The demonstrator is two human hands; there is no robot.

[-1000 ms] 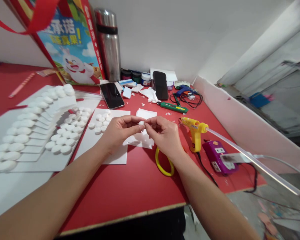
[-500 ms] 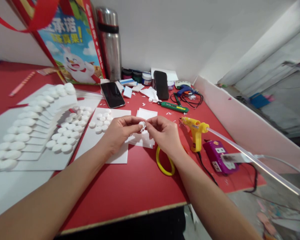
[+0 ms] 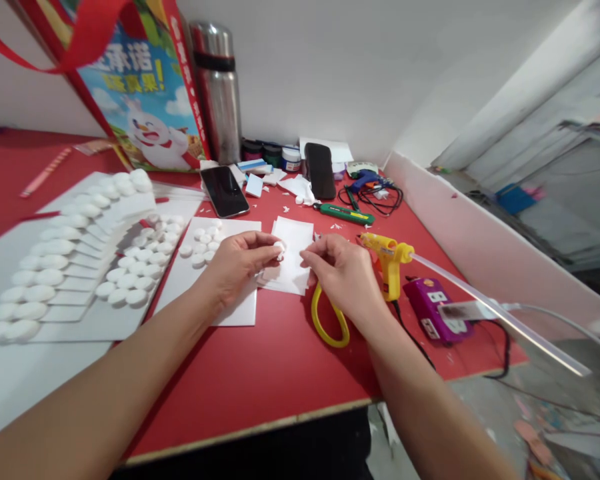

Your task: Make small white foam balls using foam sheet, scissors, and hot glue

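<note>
One disc (image 3: pixel 279 247): wht, small, rounded, matte; pinched btwn thumb & fingertips of L hand (image 3: pixel 237 263), above the sheets (image 3: pixel 296 247), apart from R hand (image 3: pixel 347 270).
L grip: closed on disc, thumb nearest the viewer.
R grip: fingers bent, tips drawn in over sheets' R edge; couldn't tell if they pinched anything.
Sheets: thin, wht, flat, stacked a bit askew on the table (image 3: pixel 260 373).
Table: red, smooth, w/ a raw pale front edge.
Mid board (image 3: pixel 243 310): flat wht rectangle, partly under L hand; cluster of round wht pellets (image 3: pixel 205 240) at its far end.
L board (image 3: pixel 95 330): wht, bigger; carried a curved fan of thin panels (image 3: pixel 77 283) edged w/ plump ovals (image 3: pixel 43 277), plus rows of smooth rounds (image 3: pixel 130 280) alongside.
Ring (image 3: pixel 330 342): yellow, slim loop, just beside R hand.
Glue gun (image 3: pixel 391 260): yellow plastic, R of R hand; long clear stick (image 3: pixel 505 317) out the back.
Power strip (image 3: pixel 430 307): purple, boxy, nr gun.
Cutter (image 3: pixel 347 213): green, long, slim, beyond the hands.
Flask (image 3: pixel 220 107): shiny metal cylinder, blk band, next to glossy printed bag (image 3: pixel 145 100).
</note>
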